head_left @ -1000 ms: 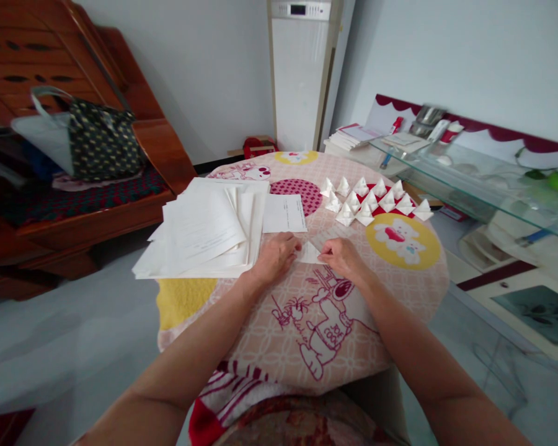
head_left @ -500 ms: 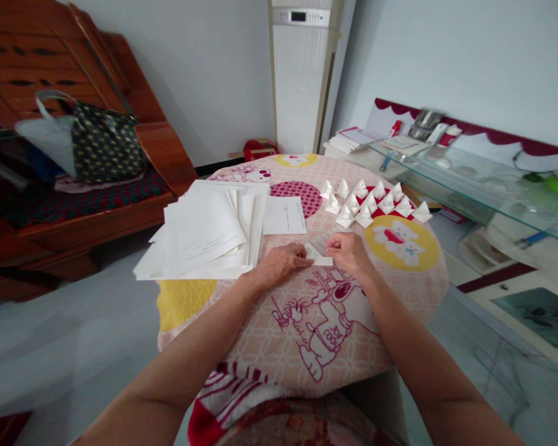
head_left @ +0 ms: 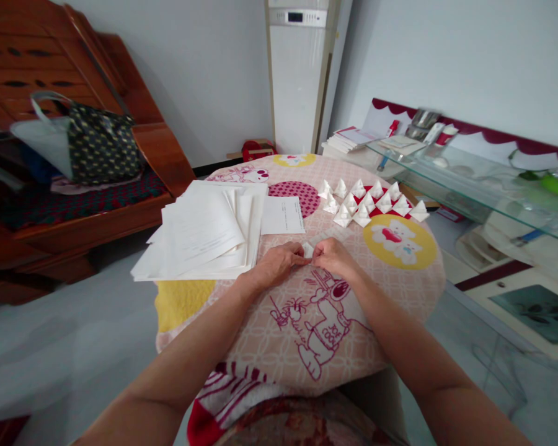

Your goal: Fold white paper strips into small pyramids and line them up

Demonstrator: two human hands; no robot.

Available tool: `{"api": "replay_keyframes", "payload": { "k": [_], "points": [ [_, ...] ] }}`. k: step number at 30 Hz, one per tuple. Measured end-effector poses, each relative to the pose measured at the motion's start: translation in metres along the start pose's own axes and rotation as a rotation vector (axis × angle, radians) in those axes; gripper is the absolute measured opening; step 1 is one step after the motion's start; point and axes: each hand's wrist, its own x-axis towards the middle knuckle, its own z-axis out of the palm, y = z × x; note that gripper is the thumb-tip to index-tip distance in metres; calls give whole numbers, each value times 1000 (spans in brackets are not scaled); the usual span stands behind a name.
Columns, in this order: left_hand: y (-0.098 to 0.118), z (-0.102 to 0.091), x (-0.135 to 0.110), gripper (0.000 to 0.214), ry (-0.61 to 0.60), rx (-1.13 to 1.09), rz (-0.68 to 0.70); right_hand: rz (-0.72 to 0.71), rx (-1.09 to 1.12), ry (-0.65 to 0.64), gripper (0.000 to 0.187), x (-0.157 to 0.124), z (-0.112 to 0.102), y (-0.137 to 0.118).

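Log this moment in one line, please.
left hand: touching small white paper | right hand: touching same paper | paper stack: left of hands | folded pieces: grouped beyond right hand

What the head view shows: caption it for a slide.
Left hand and right hand touch a small white paper, stacked sheets at left, folded paper shapes at right.

On my left I see a glossy reddish-brown wooden bench (head_left: 155, 145) with a dark green-and-red seat cover (head_left: 79, 201) and a black bag with a pale pattern (head_left: 105, 142). Ahead of me stands a tall white air conditioner (head_left: 297, 80). On my right, a clear glass shelf (head_left: 488, 198) carries shiny metal containers (head_left: 423, 121).
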Motion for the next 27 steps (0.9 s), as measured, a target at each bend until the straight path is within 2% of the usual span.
{"api": "replay_keyframes", "payload": {
  "k": [5,11,15,17,19,22,27],
  "points": [
    [-1,1,-1,41,12,-29,5,67,39,-41,9,1,-5,7],
    [-5,6,-1,42,54,-35,26,178,111,-86,14,-7,-26,29],
    [-6,6,-1,44,63,-33,37,109,245,2,14,-9,-29,27],
    [-6,5,-1,44,68,-38,34,46,367,38,10,-8,-24,19],
    [-4,5,0,42,77,-53,17,20,404,20,8,-6,-15,10],
    [1,4,4,37,102,-95,-80,-5,261,-37,13,-4,-4,1],
    [14,5,17,18,152,-119,-370,-42,96,-6,15,-2,1,-2]
  ]
}}
